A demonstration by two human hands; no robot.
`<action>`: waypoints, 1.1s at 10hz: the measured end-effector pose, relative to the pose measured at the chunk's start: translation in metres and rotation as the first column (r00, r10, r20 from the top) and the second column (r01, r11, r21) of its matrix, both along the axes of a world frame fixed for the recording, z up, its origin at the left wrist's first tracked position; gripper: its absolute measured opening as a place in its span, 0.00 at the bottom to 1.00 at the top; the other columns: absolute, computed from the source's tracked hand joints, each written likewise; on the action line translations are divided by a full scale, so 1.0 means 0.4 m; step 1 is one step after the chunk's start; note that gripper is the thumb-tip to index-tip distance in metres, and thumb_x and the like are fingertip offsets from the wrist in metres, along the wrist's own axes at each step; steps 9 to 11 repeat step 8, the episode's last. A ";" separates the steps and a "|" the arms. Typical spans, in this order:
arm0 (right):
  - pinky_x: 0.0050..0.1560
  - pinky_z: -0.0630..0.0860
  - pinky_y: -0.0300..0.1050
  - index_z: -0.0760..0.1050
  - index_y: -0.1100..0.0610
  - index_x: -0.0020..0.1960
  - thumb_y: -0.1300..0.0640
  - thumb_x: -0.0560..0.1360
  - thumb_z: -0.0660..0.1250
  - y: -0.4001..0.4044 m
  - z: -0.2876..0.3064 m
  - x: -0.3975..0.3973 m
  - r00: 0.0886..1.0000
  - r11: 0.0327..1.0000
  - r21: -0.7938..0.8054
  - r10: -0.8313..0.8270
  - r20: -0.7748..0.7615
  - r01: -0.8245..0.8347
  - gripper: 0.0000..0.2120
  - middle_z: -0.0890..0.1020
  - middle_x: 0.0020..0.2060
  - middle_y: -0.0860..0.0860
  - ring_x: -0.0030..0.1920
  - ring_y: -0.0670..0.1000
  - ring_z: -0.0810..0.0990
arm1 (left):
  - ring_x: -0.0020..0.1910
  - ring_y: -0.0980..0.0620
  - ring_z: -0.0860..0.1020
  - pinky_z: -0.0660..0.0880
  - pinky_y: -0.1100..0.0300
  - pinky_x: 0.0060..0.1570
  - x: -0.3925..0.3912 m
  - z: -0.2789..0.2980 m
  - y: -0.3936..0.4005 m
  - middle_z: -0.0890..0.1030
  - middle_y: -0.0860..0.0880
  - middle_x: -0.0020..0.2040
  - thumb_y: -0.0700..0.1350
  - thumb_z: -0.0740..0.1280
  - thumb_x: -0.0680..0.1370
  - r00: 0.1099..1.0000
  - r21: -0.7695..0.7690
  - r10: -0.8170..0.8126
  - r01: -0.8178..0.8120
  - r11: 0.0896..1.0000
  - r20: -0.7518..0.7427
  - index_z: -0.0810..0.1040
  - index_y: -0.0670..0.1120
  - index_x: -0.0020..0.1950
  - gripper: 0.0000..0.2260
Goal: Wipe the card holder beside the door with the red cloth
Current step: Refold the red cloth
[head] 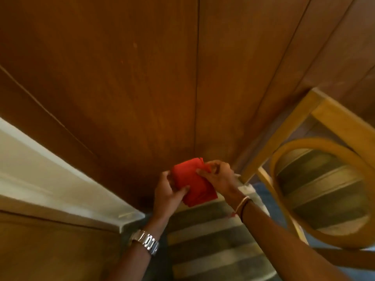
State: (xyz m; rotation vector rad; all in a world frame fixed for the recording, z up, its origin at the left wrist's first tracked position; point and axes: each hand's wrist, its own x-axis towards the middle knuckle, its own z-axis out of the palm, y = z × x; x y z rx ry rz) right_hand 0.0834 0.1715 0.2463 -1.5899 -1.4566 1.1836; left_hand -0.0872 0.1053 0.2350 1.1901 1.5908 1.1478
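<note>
i have the red cloth (191, 182) folded into a thick pad and held between both hands, low in front of the wooden wall panels (142, 88), above the striped carpet (213, 240). the card holder is not in view from here, so i cannot say where it sits; i judge the step in hand is readying the cloth before i look up and find it beside the door. to do this well i would keep the folds squared so one flat, clean face points outward, then pass the pad to one hand only once the grip is firm.

my left hand (166, 196) comes up from below, wrist with a metal watch (145, 241), thumb laid across the cloth's lower left face and fingers curled behind it, closed on the cloth. my right hand (220, 179) reaches in from the right, forearm angled up and leftward, bands (243, 205) at the wrist, fingers pinching the cloth's upper right edge. a wooden chair (316, 159) stands just to the right.
</note>
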 end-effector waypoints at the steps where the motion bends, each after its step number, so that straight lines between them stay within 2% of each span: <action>1: 0.62 0.79 0.52 0.77 0.60 0.63 0.52 0.72 0.79 -0.035 -0.165 0.015 0.995 0.986 -0.137 -0.091 0.042 0.096 0.25 0.81 0.59 0.55 0.63 0.58 0.80 | 0.53 0.51 0.80 0.78 0.68 0.42 0.053 -0.173 -0.038 0.77 0.47 0.59 0.41 0.78 0.69 0.999 -0.076 0.046 -0.045 0.996 0.009 0.67 0.45 0.66 0.30; 2: 0.64 0.77 0.52 0.77 0.61 0.64 0.56 0.73 0.78 -0.098 -0.335 -0.003 0.988 0.944 -0.295 -0.152 0.018 0.150 0.23 0.78 0.66 0.59 0.67 0.61 0.78 | 0.54 0.41 0.81 0.80 0.52 0.47 0.066 -0.326 -0.102 0.79 0.38 0.61 0.43 0.78 0.69 0.995 -0.156 0.086 -0.077 0.985 0.051 0.66 0.43 0.64 0.30; 3: 0.62 0.78 0.53 0.76 0.64 0.66 0.63 0.76 0.74 -0.146 -0.486 0.003 0.987 0.875 -0.464 -0.160 -0.002 0.140 0.20 0.78 0.65 0.61 0.66 0.62 0.78 | 0.50 0.50 0.82 0.82 0.56 0.41 0.080 -0.475 -0.157 0.80 0.46 0.56 0.67 0.73 0.64 0.999 -0.201 0.054 -0.054 0.978 -0.003 0.66 0.42 0.66 0.42; 4: 0.45 0.79 0.43 0.77 0.71 0.64 0.70 0.78 0.68 -0.168 -0.589 0.035 0.994 0.832 -0.547 -0.107 0.008 0.094 0.15 0.80 0.55 0.62 0.52 0.59 0.81 | 0.57 0.42 0.80 0.83 0.52 0.45 0.105 -0.598 -0.178 0.77 0.40 0.61 0.45 0.68 0.78 0.989 -0.319 -0.097 0.056 0.946 -0.113 0.70 0.42 0.68 0.19; 5: 0.33 0.75 0.36 0.77 0.71 0.66 0.71 0.79 0.66 -0.183 -0.688 0.063 0.996 0.780 -0.620 -0.082 0.033 0.085 0.16 0.80 0.53 0.62 0.39 0.50 0.77 | 0.59 0.42 0.78 0.80 0.48 0.54 0.136 -0.713 -0.189 0.75 0.39 0.63 0.40 0.62 0.81 0.966 -0.426 -0.201 0.115 0.897 -0.163 0.74 0.44 0.67 0.14; 6: 0.49 0.81 0.52 0.80 0.66 0.63 0.68 0.79 0.67 -0.212 -0.774 0.072 0.998 0.737 -0.675 0.007 0.056 0.033 0.14 0.84 0.54 0.65 0.47 0.56 0.80 | 0.63 0.44 0.75 0.76 0.48 0.63 0.149 -0.775 -0.217 0.72 0.39 0.67 0.38 0.61 0.81 0.950 -0.495 -0.268 0.158 0.854 -0.159 0.72 0.43 0.70 0.17; 7: 0.59 0.80 0.58 0.81 0.63 0.61 0.65 0.79 0.66 -0.238 -0.839 0.076 0.998 0.702 -0.712 0.056 0.041 -0.010 0.12 0.85 0.57 0.65 0.53 0.60 0.83 | 0.67 0.45 0.73 0.72 0.49 0.67 0.148 -0.837 -0.244 0.69 0.40 0.70 0.38 0.61 0.81 0.923 -0.561 -0.356 0.219 0.798 -0.146 0.70 0.44 0.72 0.19; 8: 0.62 0.79 0.58 0.81 0.61 0.61 0.64 0.78 0.68 -0.234 -0.877 0.087 0.993 0.720 -0.694 0.086 0.081 -0.005 0.13 0.85 0.57 0.62 0.61 0.64 0.83 | 0.71 0.43 0.70 0.71 0.47 0.69 0.154 -0.857 -0.228 0.64 0.38 0.74 0.39 0.63 0.81 0.930 -0.551 -0.354 0.245 0.798 -0.099 0.69 0.41 0.73 0.20; 11: 0.62 0.79 0.58 0.81 0.61 0.61 0.64 0.78 0.68 -0.234 -0.877 0.087 0.993 0.720 -0.694 0.086 0.081 -0.005 0.13 0.85 0.57 0.62 0.61 0.64 0.83 | 0.71 0.43 0.70 0.71 0.47 0.69 0.154 -0.857 -0.228 0.64 0.38 0.74 0.39 0.63 0.81 0.930 -0.551 -0.354 0.245 0.798 -0.099 0.69 0.41 0.73 0.20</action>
